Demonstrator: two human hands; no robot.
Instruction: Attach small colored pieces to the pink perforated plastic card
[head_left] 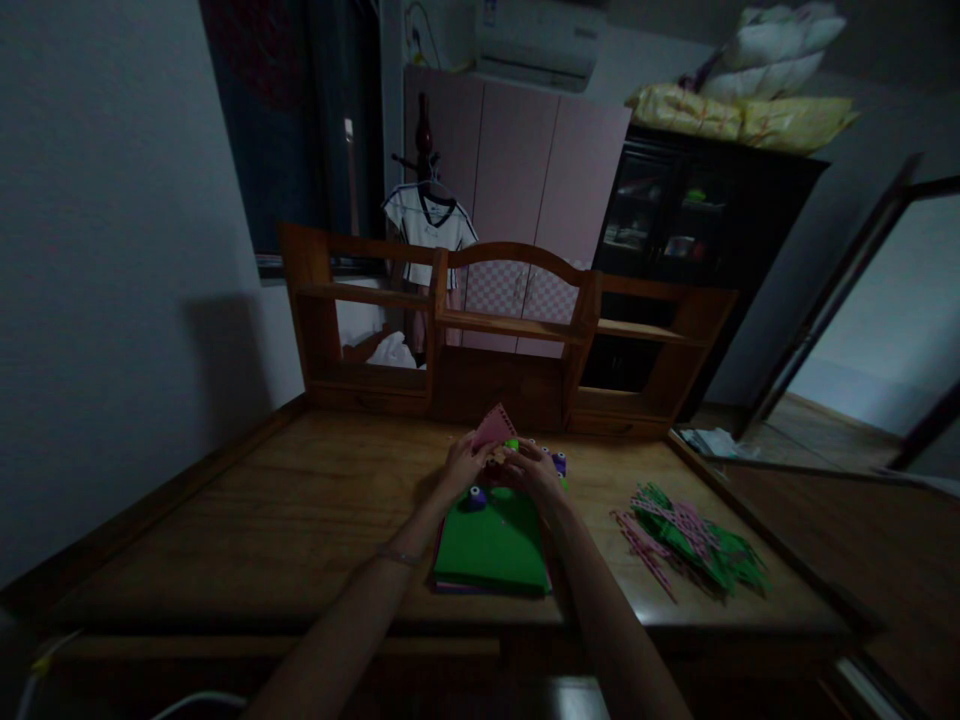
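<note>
1. Wooden desk [262, 520] with a raised shelf back spans the view; its left part carries nothing that I can make out.
2. Near the middle, the left hand [463, 463] pinches the lower edge of a small pink paper piece with a notched border [494, 425], tilting it up, seemingly so both hands can work on it.
3. Just below the hands lies a stack of green foam sheets [491, 550], a small blue craft punch [474, 496] resting on its far end, within easy reach.
4. The right hand [534, 468] closes on a small bright green object [511, 444] touching the pink piece; purple punches [559, 461] sit just beyond.
5. Farther right, a loose heap of green and pink paper strips [694, 545] lies well apart from the stack.
</note>
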